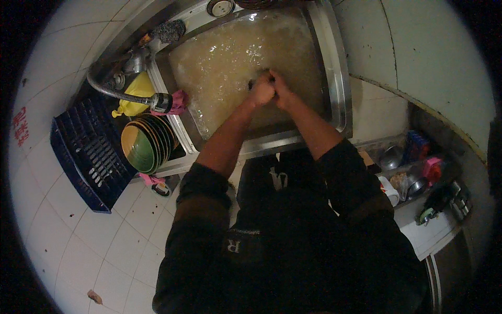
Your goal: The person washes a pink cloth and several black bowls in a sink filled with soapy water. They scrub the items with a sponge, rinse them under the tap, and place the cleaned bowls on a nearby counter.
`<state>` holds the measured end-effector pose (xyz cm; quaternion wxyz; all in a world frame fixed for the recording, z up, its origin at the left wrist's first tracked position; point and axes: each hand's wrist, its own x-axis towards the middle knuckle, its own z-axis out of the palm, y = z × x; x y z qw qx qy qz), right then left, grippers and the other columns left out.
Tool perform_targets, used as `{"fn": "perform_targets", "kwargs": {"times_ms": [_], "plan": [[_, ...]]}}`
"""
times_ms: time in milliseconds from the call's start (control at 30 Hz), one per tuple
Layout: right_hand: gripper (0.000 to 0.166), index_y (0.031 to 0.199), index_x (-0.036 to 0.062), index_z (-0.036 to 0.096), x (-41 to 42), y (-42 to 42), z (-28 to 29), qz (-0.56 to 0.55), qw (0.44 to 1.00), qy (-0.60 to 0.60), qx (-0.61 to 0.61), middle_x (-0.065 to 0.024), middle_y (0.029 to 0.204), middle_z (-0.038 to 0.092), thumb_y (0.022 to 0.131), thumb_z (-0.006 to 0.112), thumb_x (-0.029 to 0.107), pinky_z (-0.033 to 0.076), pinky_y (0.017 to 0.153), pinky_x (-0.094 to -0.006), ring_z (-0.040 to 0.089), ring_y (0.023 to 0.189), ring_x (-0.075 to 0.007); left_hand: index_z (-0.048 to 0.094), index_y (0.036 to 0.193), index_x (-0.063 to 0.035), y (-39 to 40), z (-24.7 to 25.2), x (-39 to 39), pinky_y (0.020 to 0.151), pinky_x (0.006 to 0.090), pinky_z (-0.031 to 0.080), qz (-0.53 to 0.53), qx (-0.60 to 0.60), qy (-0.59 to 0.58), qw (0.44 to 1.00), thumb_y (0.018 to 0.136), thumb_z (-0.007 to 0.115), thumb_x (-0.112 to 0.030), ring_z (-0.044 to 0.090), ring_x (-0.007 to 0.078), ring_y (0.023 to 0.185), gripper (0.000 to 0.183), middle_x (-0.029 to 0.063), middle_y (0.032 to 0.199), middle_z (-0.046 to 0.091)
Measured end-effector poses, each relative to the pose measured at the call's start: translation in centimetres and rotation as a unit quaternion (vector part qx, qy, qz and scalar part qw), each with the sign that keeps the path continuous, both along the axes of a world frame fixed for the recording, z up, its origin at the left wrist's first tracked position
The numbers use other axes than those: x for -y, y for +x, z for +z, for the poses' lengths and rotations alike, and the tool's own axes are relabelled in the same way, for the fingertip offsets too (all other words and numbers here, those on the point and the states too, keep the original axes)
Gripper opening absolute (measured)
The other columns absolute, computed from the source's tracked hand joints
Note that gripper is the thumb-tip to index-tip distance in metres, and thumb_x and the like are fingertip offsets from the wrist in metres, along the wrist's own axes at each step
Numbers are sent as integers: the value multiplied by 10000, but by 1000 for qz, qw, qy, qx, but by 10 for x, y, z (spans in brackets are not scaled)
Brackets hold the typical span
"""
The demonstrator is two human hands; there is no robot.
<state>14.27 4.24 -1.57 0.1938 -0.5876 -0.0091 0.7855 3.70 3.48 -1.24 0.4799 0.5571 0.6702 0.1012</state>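
Note:
Both my hands are together over a stainless steel sink (339, 78) full of cloudy, brownish water (223, 66). My left hand (263, 91) and my right hand (281, 89) meet around a small dark object (262, 73) at the water's surface. Blur and my fingers hide most of it, so I cannot tell what it is or which hand grips it. To the left, a flexible metal faucet (125, 95) ends in a dark nozzle beside a pink cloth (179, 102).
Stacked green and yellow bowls (138, 147) stand left of the basin, by a dark blue plastic crate (94, 153) and a yellow bag (137, 94). A steel scrubber (170, 31) lies at the rim. Right, a shelf holds metal bowls (391, 157) and a pink item (432, 170).

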Motion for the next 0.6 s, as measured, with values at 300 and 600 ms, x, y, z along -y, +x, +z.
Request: {"fn": "perform_targets", "kwargs": {"times_ms": [300, 600], "plan": [[362, 1131, 86, 588, 0, 18, -32, 50, 999, 0, -22, -89, 1040, 642, 943, 470, 372, 532, 792, -432, 627, 952, -251, 651, 986, 0, 5, 35, 21, 774, 464, 507, -66, -16, 73, 995, 753, 652, -226, 627, 406, 879, 325, 244, 906, 645], [469, 1269, 44, 496, 13, 11, 4, 212, 702, 477, 485, -179, 1032, 638, 824, 581, 167, 544, 591, -441, 659, 825, -330, 556, 1156, 21, 14, -11, 45, 709, 450, 517, 288, 87, -10, 954, 865, 547, -178, 636, 341, 824, 353, 231, 960, 606]]}}
